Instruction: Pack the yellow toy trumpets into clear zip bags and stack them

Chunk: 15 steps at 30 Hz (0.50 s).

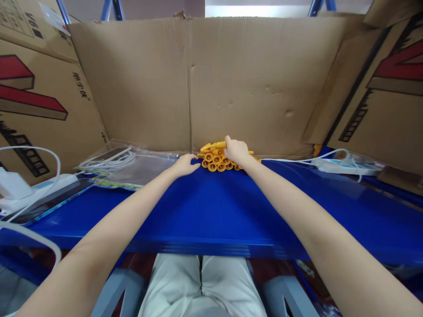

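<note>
Against the cardboard at the back of the blue table lies a pile of yellow tube-like pieces [213, 167], stacked with several round, hollow ends facing me. My right hand [237, 150] is at the top right of the pile, its fingers closed around the end of a yellow tube-like piece [214, 145] that lies crosswise. The hand covers part of the stack behind it. Just left of the pile, my left hand [185, 165] rests low over the table, thumb and fingers apart, holding nothing.
A blue metal table [211, 207] spans the view, with a cardboard sheet [264, 83] standing behind. Clear plastic bags [148, 167], a phone or tablet [56, 198] and a white power strip [42, 189] lie left. Another power strip [343, 166] with cables sits right.
</note>
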### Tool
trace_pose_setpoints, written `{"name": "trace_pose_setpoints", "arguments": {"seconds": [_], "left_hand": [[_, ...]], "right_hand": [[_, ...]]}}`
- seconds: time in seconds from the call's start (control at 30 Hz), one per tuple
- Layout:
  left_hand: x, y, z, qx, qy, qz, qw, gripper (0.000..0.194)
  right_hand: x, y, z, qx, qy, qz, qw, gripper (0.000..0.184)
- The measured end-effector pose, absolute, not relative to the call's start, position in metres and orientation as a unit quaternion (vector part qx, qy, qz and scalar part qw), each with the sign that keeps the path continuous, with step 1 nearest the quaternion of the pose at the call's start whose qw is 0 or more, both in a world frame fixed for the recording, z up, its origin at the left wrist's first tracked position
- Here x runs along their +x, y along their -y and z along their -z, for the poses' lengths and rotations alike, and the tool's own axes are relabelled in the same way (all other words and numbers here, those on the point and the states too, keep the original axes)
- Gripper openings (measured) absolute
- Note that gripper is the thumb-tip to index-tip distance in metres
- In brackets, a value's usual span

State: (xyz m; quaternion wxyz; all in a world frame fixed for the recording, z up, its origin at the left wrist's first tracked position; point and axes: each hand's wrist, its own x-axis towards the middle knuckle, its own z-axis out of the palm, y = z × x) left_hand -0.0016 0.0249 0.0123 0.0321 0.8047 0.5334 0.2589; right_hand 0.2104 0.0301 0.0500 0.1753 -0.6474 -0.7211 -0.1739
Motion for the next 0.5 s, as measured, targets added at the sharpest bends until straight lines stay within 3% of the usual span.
{"name": "trace_pose_setpoints", "arguments": {"seconds": [0.27, 0.5], "left_hand": [[0.014, -0.067, -0.030, 0.731, -0.608, -0.305, 0.058, 0.047], [0.038, -0.074, -0.016, 0.653, -0.625, -0.339, 0.259, 0.056]], "right_hand": [[0.211, -0.038, -0.063, -0.705, 0.649, 0.163, 0.236, 0.027], [0.218, -0.040, -0.068, -0.721, 0.649, 0.184, 0.158, 0.033]]}}
